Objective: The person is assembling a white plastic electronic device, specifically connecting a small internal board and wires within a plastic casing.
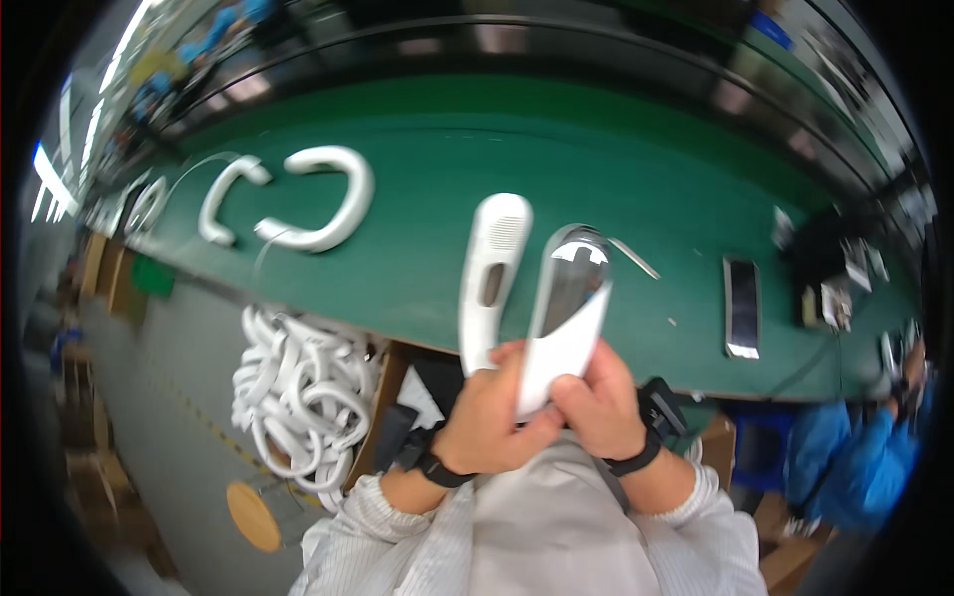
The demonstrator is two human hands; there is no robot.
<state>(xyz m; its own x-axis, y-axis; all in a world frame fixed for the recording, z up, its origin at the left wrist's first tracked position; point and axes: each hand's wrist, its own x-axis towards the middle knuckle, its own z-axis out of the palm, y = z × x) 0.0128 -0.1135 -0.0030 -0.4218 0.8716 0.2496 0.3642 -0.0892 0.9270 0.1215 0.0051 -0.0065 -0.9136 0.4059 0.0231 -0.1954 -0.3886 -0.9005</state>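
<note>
Both my hands are closed at the table's near edge. My right hand (604,405) grips the lower part of a long white handheld device with a glossy dark window (566,353), its rounded top tilted slightly right. The thumb of my left hand (487,422) presses on that device's lower end. Just left of it stands a slim white curved piece with a slotted grille and a dark oval opening (482,313). Its lower end meets my left hand's fingers; whether they grip it is hidden.
On the green table (427,278) lie white C-shaped pieces (348,209), a thin metal strip (634,258) and a phone-like dark slab (741,308). Below left is a heap of white rings (308,397) near a round stool (253,517). A person in blue (865,467) sits at right.
</note>
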